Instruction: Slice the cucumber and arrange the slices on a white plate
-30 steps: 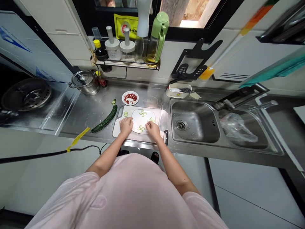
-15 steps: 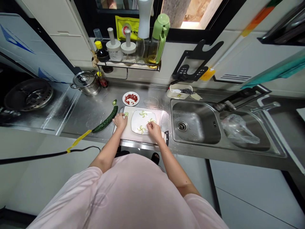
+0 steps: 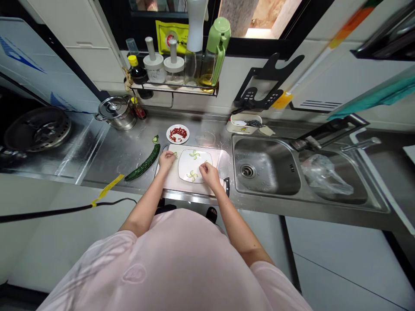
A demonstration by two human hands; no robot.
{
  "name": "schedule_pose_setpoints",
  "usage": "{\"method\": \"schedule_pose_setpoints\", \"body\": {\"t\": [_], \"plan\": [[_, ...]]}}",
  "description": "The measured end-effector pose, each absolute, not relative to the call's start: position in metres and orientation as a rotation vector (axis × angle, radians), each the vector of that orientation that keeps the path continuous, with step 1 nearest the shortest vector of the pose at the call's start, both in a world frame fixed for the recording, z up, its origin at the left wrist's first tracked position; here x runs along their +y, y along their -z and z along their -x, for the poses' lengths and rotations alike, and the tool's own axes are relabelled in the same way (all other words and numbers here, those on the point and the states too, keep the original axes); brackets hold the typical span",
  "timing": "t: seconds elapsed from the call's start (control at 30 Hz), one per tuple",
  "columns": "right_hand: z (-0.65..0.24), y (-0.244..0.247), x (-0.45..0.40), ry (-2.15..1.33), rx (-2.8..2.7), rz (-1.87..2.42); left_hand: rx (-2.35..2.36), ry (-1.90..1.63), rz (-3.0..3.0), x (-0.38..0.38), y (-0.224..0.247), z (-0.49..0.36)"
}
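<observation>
On the squarish white plate [image 3: 186, 166], the pale-green far pinwheel [image 3: 194, 154] and the pale-green near pinwheel [image 3: 192, 176] look finished; work at right is hidden by the right hand [image 3: 210, 174], fingers together, contents unclear. The left hand's [image 3: 166, 160] fingers pinch a thin green slice [image 3: 175, 154] left of the plate.

Pale pink top [image 3: 194, 259] filling the near side, soft and smooth, and there's a rounded tone-on-tone emblem [image 3: 134, 273] on its left, lettering too faint to read! Short sleeves [image 3: 272, 276] in matching pink, the left one creased; beyond the hem, black open footwear [image 3: 212, 214] peeks out!
</observation>
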State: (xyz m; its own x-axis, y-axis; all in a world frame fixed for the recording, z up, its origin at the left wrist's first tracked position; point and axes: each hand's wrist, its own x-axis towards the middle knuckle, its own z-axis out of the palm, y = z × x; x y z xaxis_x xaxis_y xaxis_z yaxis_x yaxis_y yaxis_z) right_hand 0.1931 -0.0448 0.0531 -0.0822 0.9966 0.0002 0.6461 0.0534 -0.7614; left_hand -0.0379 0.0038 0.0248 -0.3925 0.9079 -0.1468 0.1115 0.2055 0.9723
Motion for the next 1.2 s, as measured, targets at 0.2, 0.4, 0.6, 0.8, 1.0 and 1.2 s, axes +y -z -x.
{"method": "schedule_pose_setpoints", "body": {"t": [0.2,0.4,0.6,0.8,1.0,1.2], "plan": [[-0.183,-0.077,-0.035,-0.798,-1.762,1.565,1.369,-1.253,-0.939,-0.007,-0.060,0.025],[-0.169,-0.104,-0.023,-0.806,-1.797,1.299,1.222,-1.148,-1.041,-0.018,-0.086,0.016],[-0.160,-0.111,-0.018,-0.803,-1.898,1.179,1.133,-1.122,-1.128,-0.025,-0.101,0.009],[-0.157,-0.108,-0.018,-0.823,-1.865,1.221,1.169,-1.144,-1.112,-0.025,-0.094,0.008],[-0.158,-0.108,-0.017,-0.841,-1.841,1.218,1.266,-0.963,-0.836,-0.025,-0.083,0.012],[-0.157,-0.105,-0.017,-0.836,-1.867,1.231,1.095,-0.751,-0.580,-0.025,-0.084,0.010]]}}
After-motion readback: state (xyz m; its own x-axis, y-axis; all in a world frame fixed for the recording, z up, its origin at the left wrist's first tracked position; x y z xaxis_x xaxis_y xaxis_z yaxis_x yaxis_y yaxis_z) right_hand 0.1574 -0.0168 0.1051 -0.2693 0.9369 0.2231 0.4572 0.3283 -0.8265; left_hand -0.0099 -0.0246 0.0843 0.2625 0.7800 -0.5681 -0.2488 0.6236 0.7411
